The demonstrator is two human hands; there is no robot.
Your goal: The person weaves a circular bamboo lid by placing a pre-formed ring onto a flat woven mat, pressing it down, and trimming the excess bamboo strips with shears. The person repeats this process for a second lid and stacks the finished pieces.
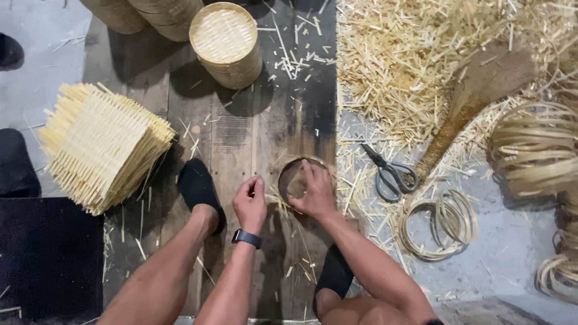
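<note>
Both hands on one round basket frame, frame centre, on the wood floor.
Right hand grip clamped on round frame; left hand grip pinched together beside it. One pair of scissors right; one stack of woven mats left; three woven cylinders, nearest, top.

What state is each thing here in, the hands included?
Left hand: loosely closed, beside the small round basket.
Right hand: pressed on the basket's rim.
Small round basket: unfinished, loose strip ends sticking out.
Scissors: lying shut on the floor.
Woven mats: stacked, edges untrimmed.
Finished round basket: upright, woven top showing.
Bamboo rings: coiled, lying flat.
</note>
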